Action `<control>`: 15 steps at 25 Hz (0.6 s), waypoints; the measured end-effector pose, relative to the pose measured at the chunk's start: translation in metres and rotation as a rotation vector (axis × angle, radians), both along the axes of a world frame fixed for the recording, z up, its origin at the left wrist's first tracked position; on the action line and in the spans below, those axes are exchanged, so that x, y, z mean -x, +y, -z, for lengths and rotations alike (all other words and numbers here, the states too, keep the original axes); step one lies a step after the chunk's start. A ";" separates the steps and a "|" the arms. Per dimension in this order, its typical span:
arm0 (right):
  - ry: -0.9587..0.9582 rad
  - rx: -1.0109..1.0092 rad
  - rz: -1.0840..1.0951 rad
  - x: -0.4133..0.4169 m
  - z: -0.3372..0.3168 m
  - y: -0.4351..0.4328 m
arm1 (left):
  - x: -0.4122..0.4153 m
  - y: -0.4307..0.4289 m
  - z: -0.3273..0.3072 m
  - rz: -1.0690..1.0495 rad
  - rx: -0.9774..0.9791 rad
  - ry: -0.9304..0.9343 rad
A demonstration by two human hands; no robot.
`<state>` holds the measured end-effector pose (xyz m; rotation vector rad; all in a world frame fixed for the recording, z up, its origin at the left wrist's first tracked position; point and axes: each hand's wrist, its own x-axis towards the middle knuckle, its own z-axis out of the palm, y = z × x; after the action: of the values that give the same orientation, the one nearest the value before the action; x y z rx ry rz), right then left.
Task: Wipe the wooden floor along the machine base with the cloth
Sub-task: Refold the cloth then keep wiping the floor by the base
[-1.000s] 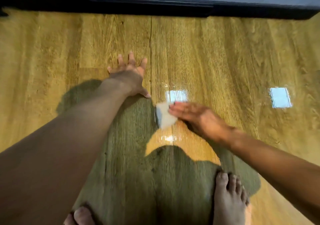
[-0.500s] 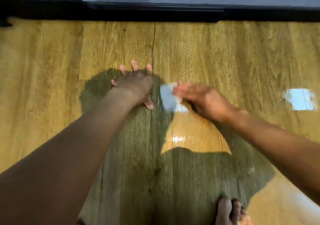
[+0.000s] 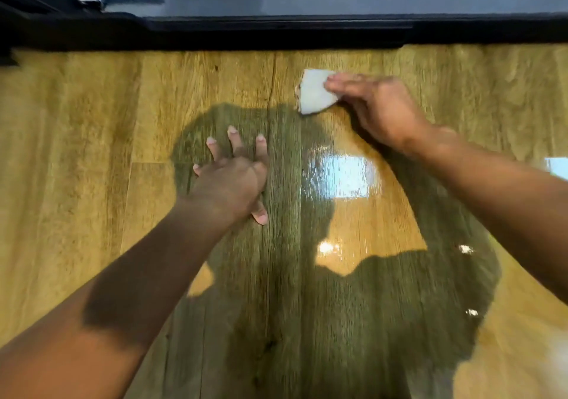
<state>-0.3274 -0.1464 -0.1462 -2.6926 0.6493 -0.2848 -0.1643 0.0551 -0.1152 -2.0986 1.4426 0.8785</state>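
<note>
Folded cloth lies upper centre-right, near the black machine base, long edge running up-down, wedge narrowing rightward under flat fingers of the right hand. The left hand rests splayed on the glossy wooden floor.

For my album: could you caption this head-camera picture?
Right hand presses a folded cloth on the wooden floor near the black machine base, left hand braced flat.

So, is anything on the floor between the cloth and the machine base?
Nothing visible. The right hand presses the cloth to the wooden floor just short of the machine base; the strip between them shows only wood. The left hand rests flat nearer the person, outside that path.
</note>
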 end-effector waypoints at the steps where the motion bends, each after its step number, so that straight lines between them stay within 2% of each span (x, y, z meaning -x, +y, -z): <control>1: -0.022 -0.034 0.114 -0.008 -0.002 -0.016 | 0.001 -0.001 -0.003 -0.006 -0.018 -0.008; 3: -0.034 -0.083 0.264 -0.007 0.000 -0.011 | 0.004 -0.004 -0.008 -0.003 -0.038 -0.023; 4: -0.020 -0.105 0.268 0.004 0.001 0.009 | 0.004 -0.005 -0.010 0.003 -0.043 -0.029; 5: -0.010 -0.117 0.208 0.021 0.003 0.035 | 0.005 -0.006 -0.012 0.002 -0.052 -0.029; 7: -0.001 -0.093 -0.114 0.055 0.001 0.081 | 0.005 -0.008 -0.014 -0.002 -0.076 -0.025; 9: 0.125 -0.035 -0.321 0.066 -0.001 0.067 | 0.005 -0.008 -0.018 0.016 -0.077 -0.015; 10: 0.173 -0.038 -0.277 0.057 -0.003 0.047 | 0.005 -0.007 -0.020 0.021 -0.075 -0.007; 13: 0.092 -0.102 0.084 0.024 0.005 0.002 | 0.003 -0.006 -0.027 0.040 -0.078 0.015; 15: -0.021 -0.216 0.109 0.027 0.007 0.030 | 0.004 -0.008 -0.031 0.016 -0.097 0.031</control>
<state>-0.3541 -0.1163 -0.1535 -2.4511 0.7748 -0.2543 -0.1679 0.0476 -0.0840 -2.0082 1.4016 0.9595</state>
